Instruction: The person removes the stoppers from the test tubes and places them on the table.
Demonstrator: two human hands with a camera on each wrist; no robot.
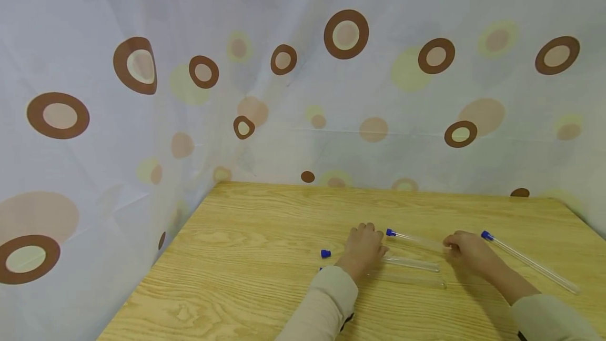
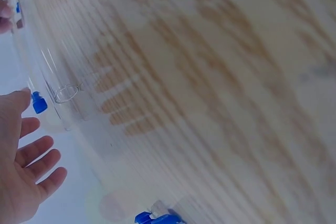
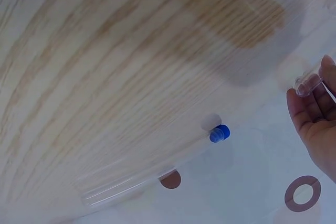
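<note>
Pinching right grip (image 1: pixel 473 254), head view: holds one end of a tube (image 1: pixel 418 239), over the bench (image 1: pixel 246 288); long axis runs leftward to its blue cap (image 1: pixel 390 232), near the left grip (image 1: pixel 362 249).
Left wrist view: left grip spread wide, empty, thumb beside the cap.
Right wrist view: rounded end (image 3: pixel 304 87) within the pinch, hidden from the head.

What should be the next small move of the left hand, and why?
Probably the left hand should pinch the blue cap of the held tube: this hand is open close to the cap, and the right hand holds the tube's other end.
</note>
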